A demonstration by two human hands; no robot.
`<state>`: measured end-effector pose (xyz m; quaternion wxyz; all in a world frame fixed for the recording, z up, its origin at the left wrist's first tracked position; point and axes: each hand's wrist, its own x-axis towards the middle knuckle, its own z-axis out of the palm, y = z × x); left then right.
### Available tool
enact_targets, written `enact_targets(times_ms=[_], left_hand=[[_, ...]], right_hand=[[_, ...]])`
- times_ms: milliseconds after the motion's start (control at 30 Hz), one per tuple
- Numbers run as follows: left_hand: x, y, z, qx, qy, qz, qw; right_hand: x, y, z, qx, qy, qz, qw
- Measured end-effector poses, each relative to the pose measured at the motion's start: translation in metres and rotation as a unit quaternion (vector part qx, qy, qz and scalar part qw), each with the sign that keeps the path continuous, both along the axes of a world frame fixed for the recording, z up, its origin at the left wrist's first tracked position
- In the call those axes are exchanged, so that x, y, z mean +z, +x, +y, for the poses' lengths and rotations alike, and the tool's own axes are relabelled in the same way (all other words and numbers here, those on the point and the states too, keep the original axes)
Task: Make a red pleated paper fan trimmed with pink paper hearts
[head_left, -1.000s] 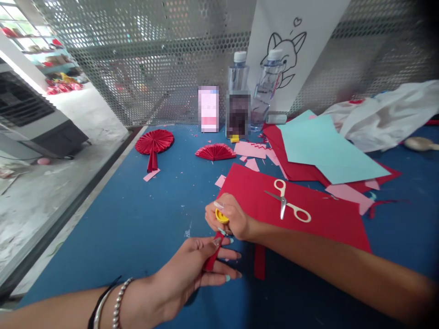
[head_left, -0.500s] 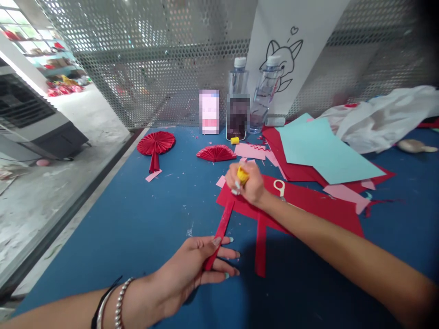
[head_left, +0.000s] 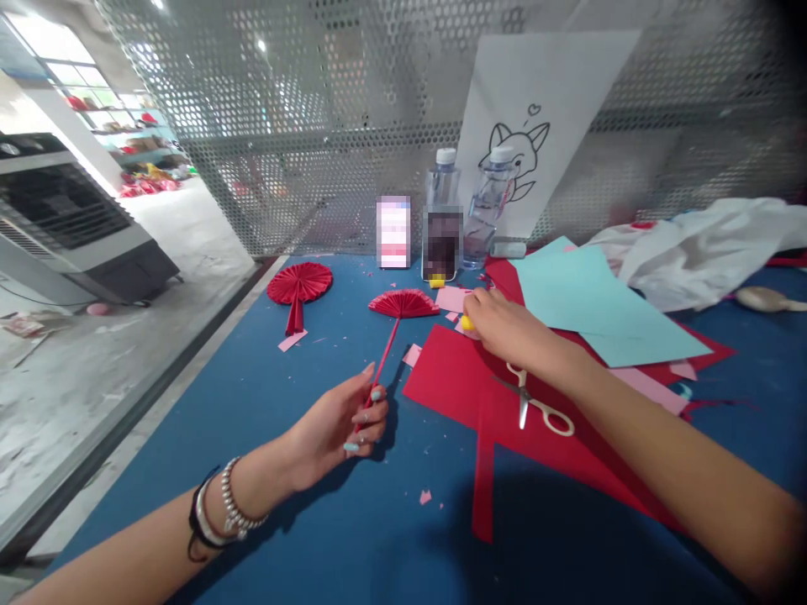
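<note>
My left hand is closed round a narrow red paper strip, seen nearly edge-on and pointing up toward a folded red paper fan on the table. My right hand is closed over a yellow glue stick, beside pink paper scraps; most of its fingers are hidden. Under the right forearm lie a red paper sheet and scissors with cream handles. A second red strip reaches from the sheet toward me. The small yellow cap stands before the phones.
A round pleated red fan rests at the far left. Two phones lean at the back near water bottles. Light-blue paper, a white plastic bag and a wooden-looking tool lie to the right.
My left hand has lifted the strip, turned it edge-on and closed its fingers round it. My right hand has moved right with the glue stick, away from the strip. The view has tilted up.
</note>
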<state>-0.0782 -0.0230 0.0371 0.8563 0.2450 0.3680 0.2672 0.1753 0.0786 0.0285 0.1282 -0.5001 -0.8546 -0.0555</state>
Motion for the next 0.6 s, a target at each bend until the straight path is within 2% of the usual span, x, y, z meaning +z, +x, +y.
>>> enact_targets(times_ms=[100,167,233,333,467,600], left_hand=[[0.001,0.003,0.006,-0.047,0.075,0.071,0.994],[0.0,0.005,0.009,-0.077,0.159,0.153,0.972],[-0.002,0.004,0.015,-0.097,0.273,0.276,0.916],[-0.004,-0.003,0.024,-0.097,0.399,0.431,0.804],[-0.002,-0.016,0.034,-0.118,0.467,0.531,0.697],[-0.001,-0.023,0.041,-0.136,0.499,0.597,0.613]], right_hand=[[0.006,-0.011,-0.002,0.033,0.038,-0.113,0.992],[0.005,-0.017,0.001,0.062,0.05,-0.168,0.982],[0.001,-0.022,0.006,0.088,0.058,-0.205,0.973],[-0.006,-0.022,0.012,0.112,0.064,-0.223,0.966],[-0.003,-0.02,0.013,0.122,0.046,-0.185,0.974],[0.01,-0.025,0.002,0.12,-0.017,-0.081,0.989]])
